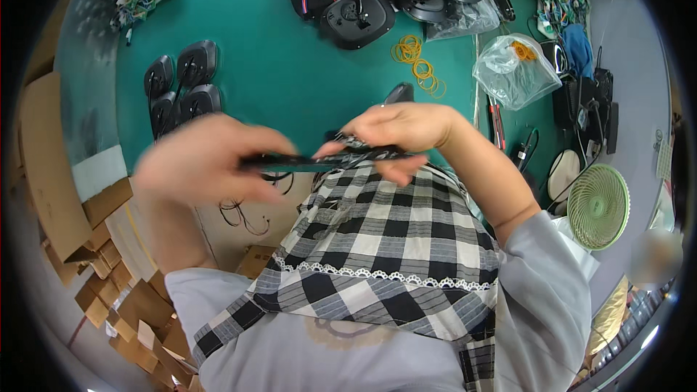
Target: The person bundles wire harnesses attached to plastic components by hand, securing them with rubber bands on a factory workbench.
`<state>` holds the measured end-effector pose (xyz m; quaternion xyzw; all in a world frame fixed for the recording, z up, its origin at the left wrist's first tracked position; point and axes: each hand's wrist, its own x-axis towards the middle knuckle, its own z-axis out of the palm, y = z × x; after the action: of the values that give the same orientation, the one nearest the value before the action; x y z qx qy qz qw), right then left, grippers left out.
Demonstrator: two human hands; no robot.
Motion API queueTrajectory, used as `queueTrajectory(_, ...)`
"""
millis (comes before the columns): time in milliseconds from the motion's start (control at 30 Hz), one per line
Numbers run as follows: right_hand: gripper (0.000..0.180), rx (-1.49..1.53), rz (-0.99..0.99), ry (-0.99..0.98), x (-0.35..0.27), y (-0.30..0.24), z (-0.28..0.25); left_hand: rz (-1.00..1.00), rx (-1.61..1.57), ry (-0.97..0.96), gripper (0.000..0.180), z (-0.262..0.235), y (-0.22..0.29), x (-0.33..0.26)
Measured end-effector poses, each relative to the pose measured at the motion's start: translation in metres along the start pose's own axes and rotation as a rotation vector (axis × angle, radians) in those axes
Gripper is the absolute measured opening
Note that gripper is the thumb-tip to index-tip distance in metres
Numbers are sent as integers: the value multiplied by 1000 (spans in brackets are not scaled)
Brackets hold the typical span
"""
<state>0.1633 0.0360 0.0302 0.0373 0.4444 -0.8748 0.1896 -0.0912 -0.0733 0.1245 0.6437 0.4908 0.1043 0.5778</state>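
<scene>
"Black cord bundle (301, 162): where is it?"

"Stretched between two hands, above the near edge of the green surface (268, 65). The right hand (399, 131) has its fingers closed around it; the left hand (218, 156) is blurred, so I cannot tell how firmly its fingers grip."

"Why both hands?"

"Probably to gather the strands neatly. Yellow rubber bands (409, 49) lie beyond the right hand, perhaps for easy reach."

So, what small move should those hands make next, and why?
Perhaps gather in the thin, dark, loose wires: they dangle below the blurred bare left hand, outside the black cable bundle that the bare right hand grips.
</scene>
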Motion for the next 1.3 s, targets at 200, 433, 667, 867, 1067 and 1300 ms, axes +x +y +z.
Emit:
queueTrajectory(200,59,345,-228,159,-19,12,-12,-195,-482,627,23,-44,-137,-14)
queueTrajectory(433,54,563,-551,662,16,-1,2,-226,608,633,28,82,-80,109)
queueTrajectory(667,28,-845,-416,1232,77,38,-6,7,317,235,27,115,-63,91)
queueTrajectory(867,35,-511,335,523,20,48,-8,-294,-34,-81,30,-29,-53,-18)
queueTrajectory(1067,59,521,-153,325,0,50,-16,-167,223,869,37,-2,-153,48)
queueTrajectory(1300,45,515,-707,985,34,30,-19,-219,489,503,29,116,-90,121)
